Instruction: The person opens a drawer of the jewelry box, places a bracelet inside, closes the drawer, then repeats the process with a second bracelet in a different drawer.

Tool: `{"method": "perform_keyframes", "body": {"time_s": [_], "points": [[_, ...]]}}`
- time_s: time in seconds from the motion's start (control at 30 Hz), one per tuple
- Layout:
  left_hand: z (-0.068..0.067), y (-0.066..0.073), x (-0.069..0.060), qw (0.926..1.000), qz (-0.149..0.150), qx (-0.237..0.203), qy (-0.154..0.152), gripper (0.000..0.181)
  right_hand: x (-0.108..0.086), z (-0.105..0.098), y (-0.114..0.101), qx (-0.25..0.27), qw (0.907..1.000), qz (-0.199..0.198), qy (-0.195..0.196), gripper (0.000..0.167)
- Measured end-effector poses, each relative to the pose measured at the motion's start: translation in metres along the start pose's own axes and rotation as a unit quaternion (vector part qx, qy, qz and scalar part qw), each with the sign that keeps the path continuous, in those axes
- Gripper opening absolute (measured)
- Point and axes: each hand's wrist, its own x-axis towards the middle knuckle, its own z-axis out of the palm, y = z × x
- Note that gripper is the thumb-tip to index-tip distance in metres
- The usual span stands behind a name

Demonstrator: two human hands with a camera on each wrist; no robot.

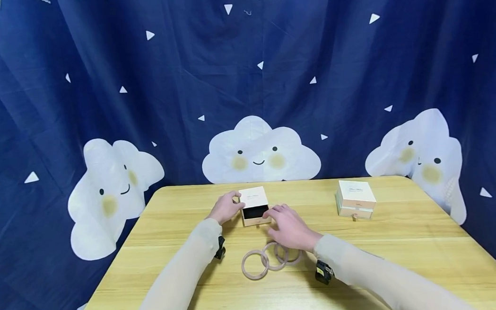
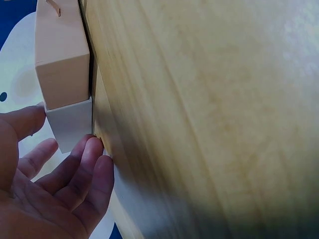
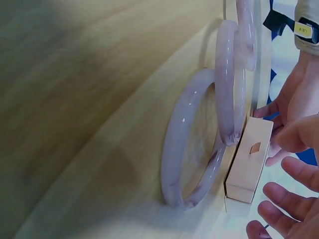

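Near the middle of the frame, the small white-topped box [image 1: 253, 198] sits upright, its peach drawer [image 1: 257, 222] with a little front tab slid partway toward the bottom of the frame, so the black inside shows. The left hand [image 1: 223, 208] holds it by its left side, thumb at the edge of the top, while the right hand's [image 1: 292, 228] fingertips are at the drawer's right edge. Just below centre, three glossy, pale pinkish-lilac bangles [image 3: 225, 84] lie in an overlapping row, the rightmost partly hidden beneath the right hand.
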Motion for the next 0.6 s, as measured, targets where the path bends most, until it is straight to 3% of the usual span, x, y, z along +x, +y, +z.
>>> {"method": "perform_keyframes", "body": {"time_s": [0.6], "points": [[0.0,-0.001,0.0,1.0,-0.006,-0.002,-0.004,0.045,-0.025,-0.009,0.005,0.008,0.9997,0.012,-0.021,0.028]]}}
